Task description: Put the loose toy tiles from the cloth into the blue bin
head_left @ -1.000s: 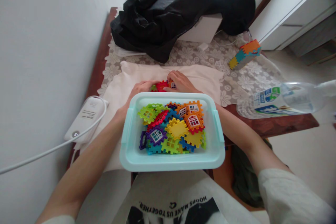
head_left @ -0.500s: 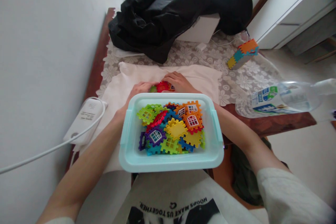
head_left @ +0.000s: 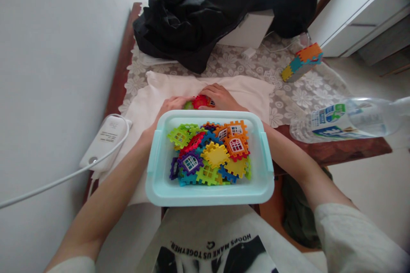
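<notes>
Interlocking tiles point(head_left: 200, 102) between both hands, over white cloth point(head_left: 156, 87), just past mint tub point(head_left: 211, 199). Forearms point(head_left: 107, 192) flank tub, reaching forward and inward. Right hand point(head_left: 221, 97): palm down, fingers curled, thumb lower, gripping tiles. Left hand point(head_left: 173, 106): fingers at green piece point(head_left: 188, 105), partly hidden behind tub; grip can't tell.

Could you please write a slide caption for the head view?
Beyond a turquoise tub of interlocking tiles, the left hand and right hand meet around a red piece over a pale cloth.
</notes>
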Demonstrator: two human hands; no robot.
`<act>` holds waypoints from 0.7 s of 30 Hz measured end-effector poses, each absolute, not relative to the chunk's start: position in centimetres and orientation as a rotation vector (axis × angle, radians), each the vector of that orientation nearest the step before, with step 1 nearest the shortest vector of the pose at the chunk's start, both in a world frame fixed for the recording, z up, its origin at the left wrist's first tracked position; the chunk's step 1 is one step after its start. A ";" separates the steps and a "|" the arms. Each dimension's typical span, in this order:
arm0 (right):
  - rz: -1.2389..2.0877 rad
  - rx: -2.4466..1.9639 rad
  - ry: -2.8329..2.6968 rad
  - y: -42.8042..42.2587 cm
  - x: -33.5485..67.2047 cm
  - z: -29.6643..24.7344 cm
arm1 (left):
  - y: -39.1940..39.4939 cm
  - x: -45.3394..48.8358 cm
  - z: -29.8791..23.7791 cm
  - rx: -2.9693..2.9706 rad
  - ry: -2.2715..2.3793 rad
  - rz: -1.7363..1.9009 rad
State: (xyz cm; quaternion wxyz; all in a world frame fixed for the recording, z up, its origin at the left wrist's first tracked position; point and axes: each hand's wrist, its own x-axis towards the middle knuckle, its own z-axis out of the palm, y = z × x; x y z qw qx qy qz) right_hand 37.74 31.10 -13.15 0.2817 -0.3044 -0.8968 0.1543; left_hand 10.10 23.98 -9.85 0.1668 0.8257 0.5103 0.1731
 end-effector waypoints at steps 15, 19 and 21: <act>0.410 -0.874 -2.455 30.8 37.4 -11.9 | 25.3 9.8 -10.3 2.355 1.453 0.415; 0.461 -0.851 -2.424 30.0 37.4 -11.2 | 25.2 9.7 -10.5 2.364 1.458 0.445; 0.484 -0.836 -2.404 29.9 37.4 -11.1 | 25.1 9.7 -10.4 2.364 1.443 0.465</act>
